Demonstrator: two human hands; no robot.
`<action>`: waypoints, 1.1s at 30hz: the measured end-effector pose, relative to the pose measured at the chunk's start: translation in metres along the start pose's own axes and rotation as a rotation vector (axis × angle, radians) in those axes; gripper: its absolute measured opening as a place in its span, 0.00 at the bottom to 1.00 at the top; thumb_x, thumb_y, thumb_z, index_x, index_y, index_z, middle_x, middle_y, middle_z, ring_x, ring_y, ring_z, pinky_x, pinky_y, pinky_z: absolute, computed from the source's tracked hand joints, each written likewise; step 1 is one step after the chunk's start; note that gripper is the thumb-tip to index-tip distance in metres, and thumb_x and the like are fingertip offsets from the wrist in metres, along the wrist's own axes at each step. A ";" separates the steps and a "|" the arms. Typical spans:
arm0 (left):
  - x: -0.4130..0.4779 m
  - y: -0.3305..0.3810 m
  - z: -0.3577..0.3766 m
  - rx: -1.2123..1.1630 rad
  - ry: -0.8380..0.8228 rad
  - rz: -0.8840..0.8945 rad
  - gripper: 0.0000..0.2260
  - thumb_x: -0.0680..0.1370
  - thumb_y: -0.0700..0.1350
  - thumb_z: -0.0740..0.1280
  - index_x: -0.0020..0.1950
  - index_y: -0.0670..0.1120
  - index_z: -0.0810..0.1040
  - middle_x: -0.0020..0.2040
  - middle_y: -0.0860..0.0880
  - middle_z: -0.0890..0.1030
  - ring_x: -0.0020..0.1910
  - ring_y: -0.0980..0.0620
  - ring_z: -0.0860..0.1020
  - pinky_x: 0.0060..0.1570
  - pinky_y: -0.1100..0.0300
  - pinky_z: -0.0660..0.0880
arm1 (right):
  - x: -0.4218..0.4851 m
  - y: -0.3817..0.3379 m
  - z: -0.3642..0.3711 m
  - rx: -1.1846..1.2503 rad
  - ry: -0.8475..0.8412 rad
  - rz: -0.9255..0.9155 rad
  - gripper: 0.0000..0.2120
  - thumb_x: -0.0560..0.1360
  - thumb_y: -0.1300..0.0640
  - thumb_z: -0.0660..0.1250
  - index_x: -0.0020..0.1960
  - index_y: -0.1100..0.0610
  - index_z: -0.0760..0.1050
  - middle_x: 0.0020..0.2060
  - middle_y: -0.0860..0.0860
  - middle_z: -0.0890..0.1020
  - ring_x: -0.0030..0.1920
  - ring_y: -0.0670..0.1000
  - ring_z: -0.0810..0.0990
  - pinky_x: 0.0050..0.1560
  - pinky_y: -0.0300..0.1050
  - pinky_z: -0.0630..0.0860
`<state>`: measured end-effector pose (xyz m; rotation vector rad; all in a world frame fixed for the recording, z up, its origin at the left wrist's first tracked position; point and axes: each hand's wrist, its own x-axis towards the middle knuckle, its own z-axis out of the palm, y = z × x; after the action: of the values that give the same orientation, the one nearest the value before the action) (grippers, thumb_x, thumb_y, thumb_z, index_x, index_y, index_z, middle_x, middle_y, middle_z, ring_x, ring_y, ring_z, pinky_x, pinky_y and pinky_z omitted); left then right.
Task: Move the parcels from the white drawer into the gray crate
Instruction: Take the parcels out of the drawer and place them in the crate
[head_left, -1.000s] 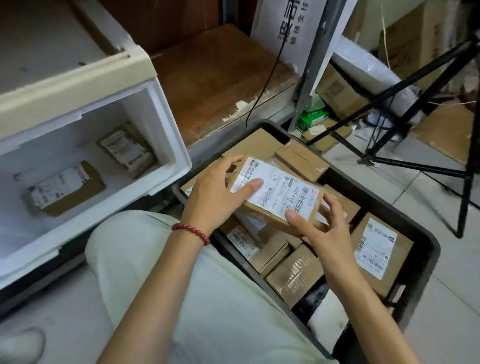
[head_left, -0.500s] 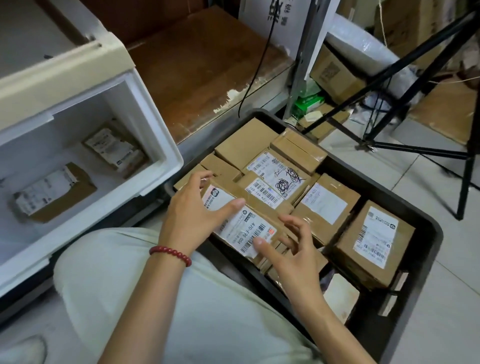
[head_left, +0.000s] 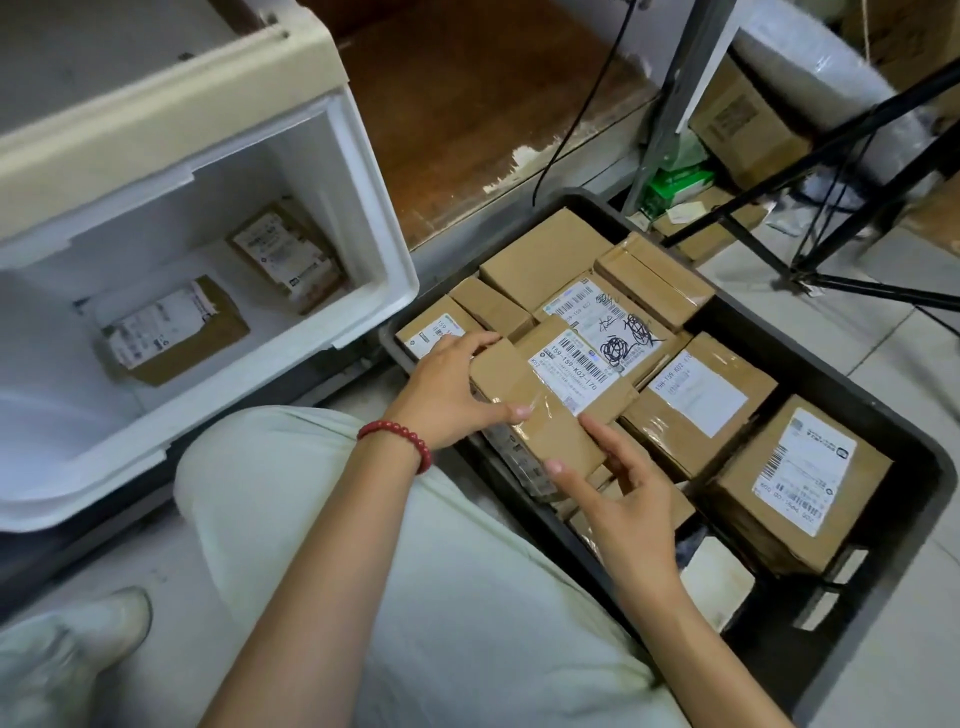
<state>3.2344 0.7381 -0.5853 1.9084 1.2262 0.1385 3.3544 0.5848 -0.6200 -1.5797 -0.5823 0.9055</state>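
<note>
The white drawer (head_left: 363, 218) stands open on the left, with two labelled parcels inside: one near the middle (head_left: 174, 332), one further back (head_left: 288, 257). To the right, the gray crate (head_left: 930, 483) on the floor holds several cardboard parcels. My left hand (head_left: 447, 395), a red bead bracelet at its wrist, grips the left end of a brown taped parcel (head_left: 545, 410) with a white barcode label, lying over the crate's near side. My right hand (head_left: 623, 499) pinches that parcel's near end with thumb and fingertips. A labelled parcel (head_left: 514, 462) stands on edge under it, against the crate wall.
A worn wooden shelf board (head_left: 467, 104) lies behind the crate, with a metal upright (head_left: 670, 93) and a black cable. Black tripod legs (head_left: 831, 150), cardboard boxes (head_left: 743, 124) and a green box (head_left: 675, 184) crowd the back right. My knee (head_left: 415, 571) lies between drawer and crate.
The white-labelled parcel I held above the crate went down to its near side. Both hands now hold a different brown parcel with a barcode label there.
</note>
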 end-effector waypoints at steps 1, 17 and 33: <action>0.001 -0.002 0.000 -0.007 -0.010 -0.002 0.37 0.66 0.52 0.78 0.71 0.50 0.67 0.67 0.51 0.70 0.63 0.54 0.70 0.64 0.62 0.66 | 0.000 0.001 0.000 0.003 0.006 -0.002 0.22 0.67 0.64 0.77 0.58 0.48 0.78 0.58 0.49 0.80 0.58 0.45 0.78 0.45 0.27 0.74; 0.006 -0.009 -0.008 0.025 -0.061 -0.102 0.35 0.68 0.47 0.77 0.71 0.47 0.66 0.68 0.49 0.72 0.64 0.48 0.72 0.65 0.53 0.70 | 0.001 0.002 0.016 -0.071 0.052 -0.091 0.21 0.67 0.65 0.77 0.53 0.46 0.78 0.53 0.45 0.81 0.58 0.41 0.78 0.52 0.32 0.74; 0.021 0.000 0.017 0.700 -0.080 -0.131 0.35 0.71 0.63 0.70 0.73 0.53 0.63 0.71 0.50 0.67 0.71 0.45 0.61 0.64 0.46 0.62 | 0.016 0.026 0.015 -0.393 0.176 -0.151 0.21 0.66 0.59 0.78 0.50 0.47 0.71 0.48 0.43 0.75 0.50 0.44 0.72 0.53 0.39 0.69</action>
<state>3.2537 0.7448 -0.6025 2.3718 1.4598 -0.4946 3.3487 0.6004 -0.6500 -1.9140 -0.7754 0.5521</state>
